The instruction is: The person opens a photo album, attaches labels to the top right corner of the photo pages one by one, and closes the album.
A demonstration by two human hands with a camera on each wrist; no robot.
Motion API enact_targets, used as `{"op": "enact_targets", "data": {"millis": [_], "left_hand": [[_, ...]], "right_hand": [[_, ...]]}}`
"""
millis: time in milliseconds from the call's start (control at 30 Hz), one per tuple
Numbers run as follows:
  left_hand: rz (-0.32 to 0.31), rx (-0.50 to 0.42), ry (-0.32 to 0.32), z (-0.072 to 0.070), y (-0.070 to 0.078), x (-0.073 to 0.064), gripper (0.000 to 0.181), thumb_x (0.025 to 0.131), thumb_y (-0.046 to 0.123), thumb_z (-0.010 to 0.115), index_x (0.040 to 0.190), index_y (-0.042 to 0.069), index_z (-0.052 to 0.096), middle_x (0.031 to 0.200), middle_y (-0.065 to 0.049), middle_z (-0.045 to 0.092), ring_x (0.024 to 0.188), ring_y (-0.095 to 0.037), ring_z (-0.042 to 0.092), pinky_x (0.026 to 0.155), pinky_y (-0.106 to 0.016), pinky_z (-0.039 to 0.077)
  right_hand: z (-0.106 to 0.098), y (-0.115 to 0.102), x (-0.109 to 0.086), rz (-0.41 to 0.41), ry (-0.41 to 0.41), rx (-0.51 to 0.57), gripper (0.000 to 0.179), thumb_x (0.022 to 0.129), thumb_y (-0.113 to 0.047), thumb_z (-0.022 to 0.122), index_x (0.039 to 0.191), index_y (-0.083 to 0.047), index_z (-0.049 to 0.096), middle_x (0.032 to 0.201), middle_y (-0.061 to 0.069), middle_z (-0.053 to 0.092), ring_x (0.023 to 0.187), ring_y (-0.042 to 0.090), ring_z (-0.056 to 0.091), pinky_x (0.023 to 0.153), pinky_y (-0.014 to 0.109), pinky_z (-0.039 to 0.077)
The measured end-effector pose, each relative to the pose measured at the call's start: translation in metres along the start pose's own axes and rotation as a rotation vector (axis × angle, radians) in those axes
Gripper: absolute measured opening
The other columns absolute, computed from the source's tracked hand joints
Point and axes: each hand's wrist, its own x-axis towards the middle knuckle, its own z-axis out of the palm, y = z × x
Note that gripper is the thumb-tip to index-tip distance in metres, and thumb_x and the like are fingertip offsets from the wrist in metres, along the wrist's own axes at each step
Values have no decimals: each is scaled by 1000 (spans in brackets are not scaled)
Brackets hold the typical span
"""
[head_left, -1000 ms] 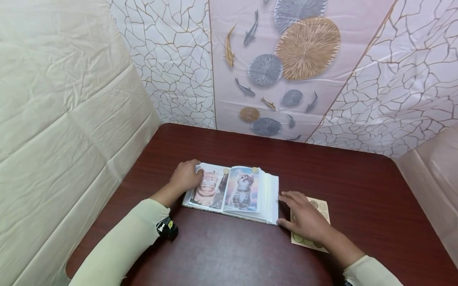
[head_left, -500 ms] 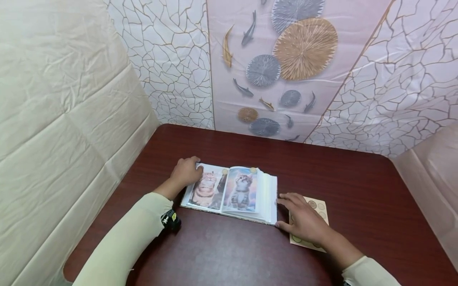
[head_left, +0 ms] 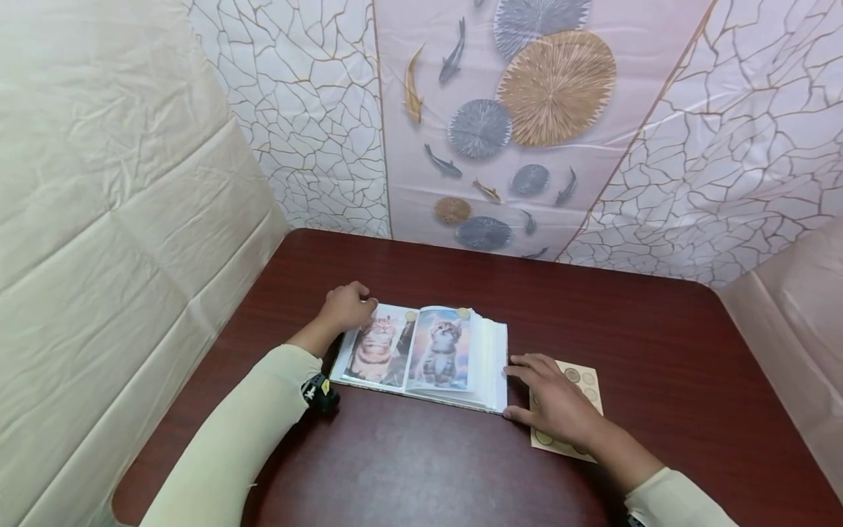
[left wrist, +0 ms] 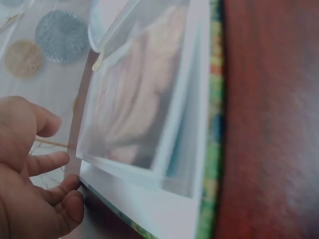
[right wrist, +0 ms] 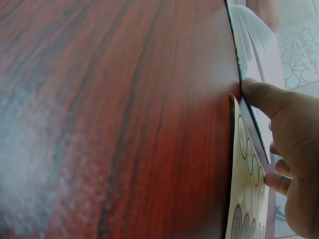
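Note:
An open photo album [head_left: 490, 366] lies on the table, showing two kitten pictures under clear sleeves. The left page has an orange cat picture [head_left: 377, 351], the right page a grey kitten picture [head_left: 440, 355]. A small round gold sticker [head_left: 410, 316] sits near the top corner of each. My left hand [head_left: 347, 307] is at the album's far left corner, its fingers loosely bent and the thumb apart from them in the left wrist view. At the right edge, my right hand [head_left: 556, 399] touches the cover with thumb and fingertips, fingers relaxed. Beneath that hand lies a beige sticker sheet [head_left: 593, 380], partly hidden.
The dark red wooden table [head_left: 421, 468] reaches back to a patterned wall cloth [head_left: 421, 146]. Cream cloth [head_left: 132, 256] hangs along the left side. Thick unturned sleeves [head_left: 485, 359] stack on the album's right half.
My left hand has shifted toward the album's far edge, its thumb moving up from the orange cat picture toward the corner. The right hand stays at the right edge; the view shifts slightly.

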Motion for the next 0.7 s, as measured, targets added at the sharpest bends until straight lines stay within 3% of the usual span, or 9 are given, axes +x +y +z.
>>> {"op": "enact_targets", "data": {"millis": [133,333,500,600,700], "left_hand": [[-63,-50,-35,-1,1,5,48,93,42,50,126,7,50,124,-14,54,126,-41,30,98,-52,31],[-125,-86,-73,-4,2,11,48,91,48,51,118,8,48,123,-13,52,120,-38,36,94,-51,36],[-132,63,-73,-9,11,10,54,93,49,45,115,1,59,122,-15,55,116,-37,44,99,-53,29],[-176,169,-83,-13,18,6,59,95,49,40,121,0,58,125,-17,54,115,-41,42,98,-56,28],[-216,211,-101,-15,20,2,58,96,48,37,126,2,56,130,-16,51,115,-42,40,96,-57,30]], "right_hand": [[1,0,0,18,-11,1,71,73,-53,74,130,-16,55,137,4,45,128,23,32,91,49,40],[0,-1,2,18,-6,-10,73,70,-52,77,130,-15,56,136,6,46,128,25,33,90,49,41],[-1,0,3,14,-1,-21,73,70,-53,77,128,-15,57,136,7,46,128,27,33,91,50,41],[-1,0,2,17,0,-18,72,70,-53,76,128,-15,57,136,7,47,128,27,34,91,50,40],[-2,0,2,17,-2,-12,71,70,-53,76,128,-15,58,136,7,47,128,27,34,91,49,40]]}}
